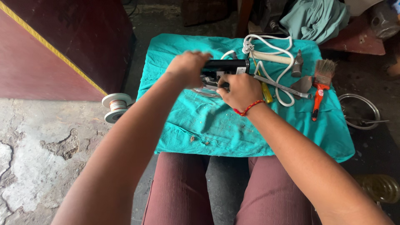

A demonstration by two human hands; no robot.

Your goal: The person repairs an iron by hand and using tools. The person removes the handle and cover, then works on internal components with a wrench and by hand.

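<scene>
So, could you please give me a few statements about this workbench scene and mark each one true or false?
1. Both hands are on the black appliance. True: the left hand grips its end, and the right hand touches its underside.
2. The cloth over the table is red. False: it is teal.
3. A paintbrush with an orange handle lies right of the hands. True.
4. The white cord is coiled on the floor. False: it lies on the cloth near the appliance.
5. A wire spool sits left of the table. True.
6. The right wrist is bare. False: it wears a red bracelet.
</scene>
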